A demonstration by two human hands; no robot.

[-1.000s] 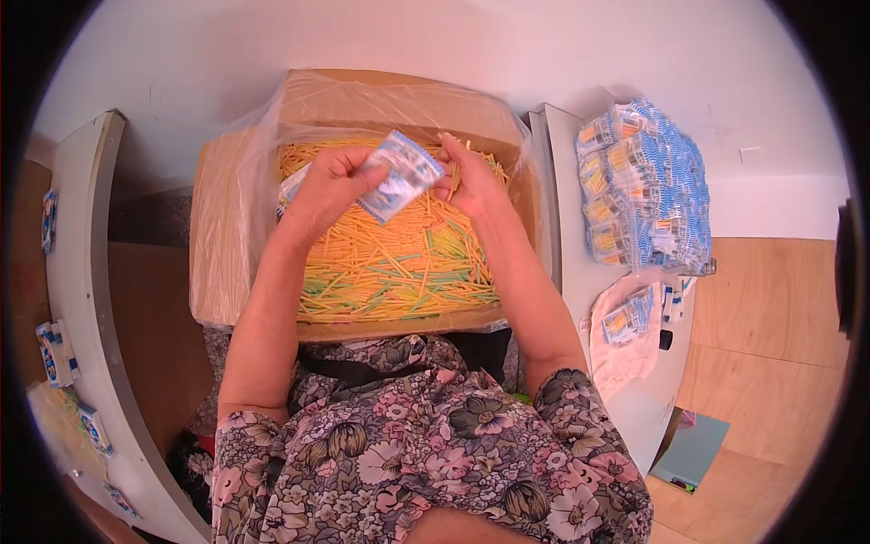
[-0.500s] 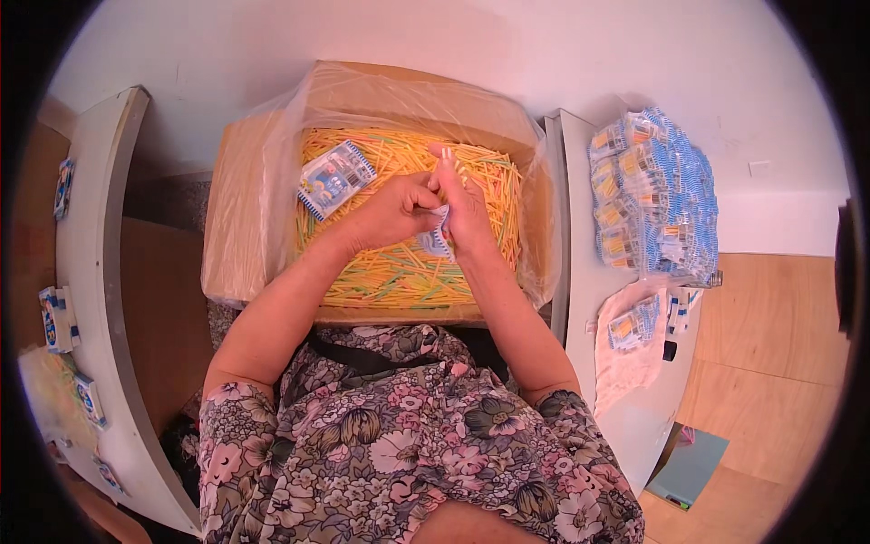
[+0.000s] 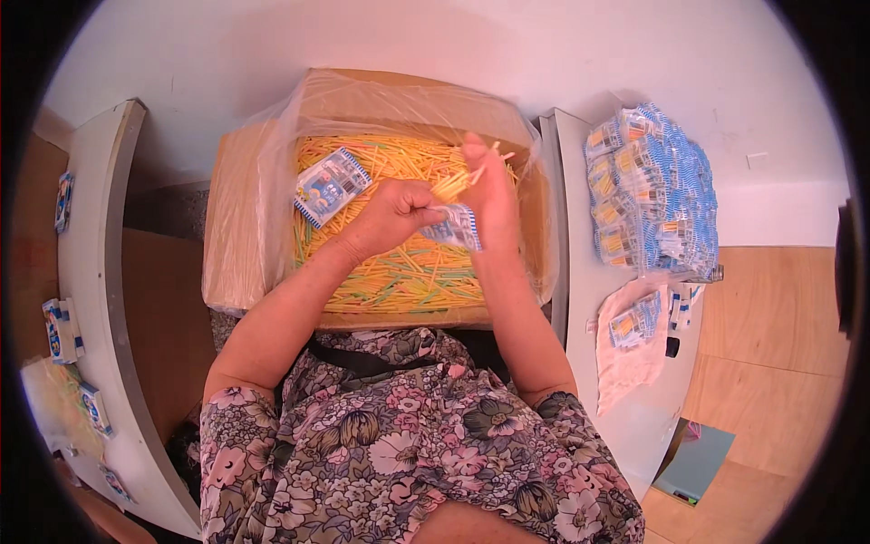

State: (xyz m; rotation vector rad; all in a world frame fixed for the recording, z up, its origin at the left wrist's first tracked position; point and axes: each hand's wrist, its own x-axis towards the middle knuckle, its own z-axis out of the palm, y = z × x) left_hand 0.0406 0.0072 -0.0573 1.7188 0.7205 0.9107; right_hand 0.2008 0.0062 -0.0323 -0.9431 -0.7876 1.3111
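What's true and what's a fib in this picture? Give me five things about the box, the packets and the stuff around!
1. The person's left hand pinches a blue-and-white plastic packet. True.
2. The cardboard box is full of marbles. False: the cardboard box holds thin sticks, mostly yellow.
3. A second packet lies on top of the sticks. True.
4. The heap of packets is left of the box. False: the heap of packets is on its right.
5. The pale pink cloth has packets lying on it. True.
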